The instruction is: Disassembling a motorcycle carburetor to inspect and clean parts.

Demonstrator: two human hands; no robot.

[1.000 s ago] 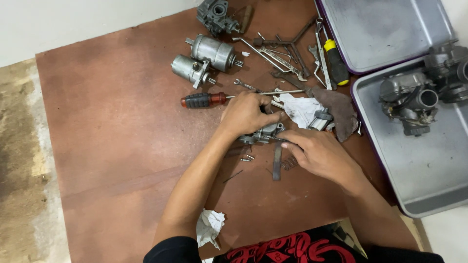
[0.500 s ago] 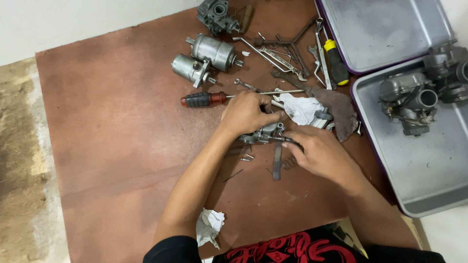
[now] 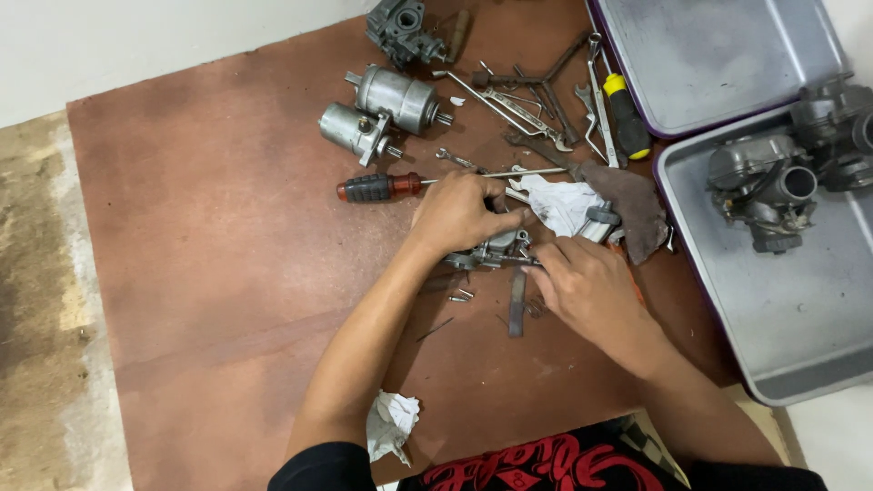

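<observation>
My left hand (image 3: 459,211) clamps one small metal part (image 3: 491,252) at mid tabletop (image 3: 209,273); my right hand (image 3: 587,291) pinches its right end. Far left lie two motors (image 3: 382,109), one screwdriver (image 3: 382,187); right, two trays (image 3: 782,336).

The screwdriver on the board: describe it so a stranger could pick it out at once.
On the brown board, look just beyond the left hand. The screwdriver lies flat, its shaft running under that hand. Only it has a black-and-red handle; the other nearby handled tool is yellow and black.
</observation>
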